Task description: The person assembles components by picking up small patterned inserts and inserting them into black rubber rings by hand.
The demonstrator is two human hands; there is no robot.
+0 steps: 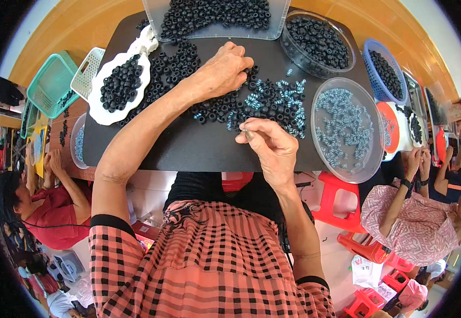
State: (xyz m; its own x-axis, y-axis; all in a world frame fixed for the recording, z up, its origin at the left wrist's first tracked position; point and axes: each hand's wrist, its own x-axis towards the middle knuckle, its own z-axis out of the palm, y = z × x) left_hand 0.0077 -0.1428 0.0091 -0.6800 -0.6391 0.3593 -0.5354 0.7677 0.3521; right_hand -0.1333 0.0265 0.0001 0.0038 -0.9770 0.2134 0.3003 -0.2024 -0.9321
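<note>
My left hand (pixel 221 70) reaches across the dark table over a spread of small black ring-shaped parts (pixel 180 63). Its fingers are curled together, with black parts right at the fingertips; what they hold is hidden. Nearer to me, my right hand (pixel 273 148) pinches thumb and forefinger on something too small to make out. Just beyond it, small blue-and-white striped coil-like pieces (pixel 294 95) lie mixed with more black parts. To the right stands a round clear tub (pixel 369 153) holding many of the striped pieces.
Black parts fill a clear bin (pixel 278 33) at the back, a round clear bowl (pixel 351 59), a blue basket (pixel 367 50) and a white scalloped dish (pixel 102 114). A green basket (pixel 42 87) sits left. People work either side; red stools (pixel 323 204) stand at right.
</note>
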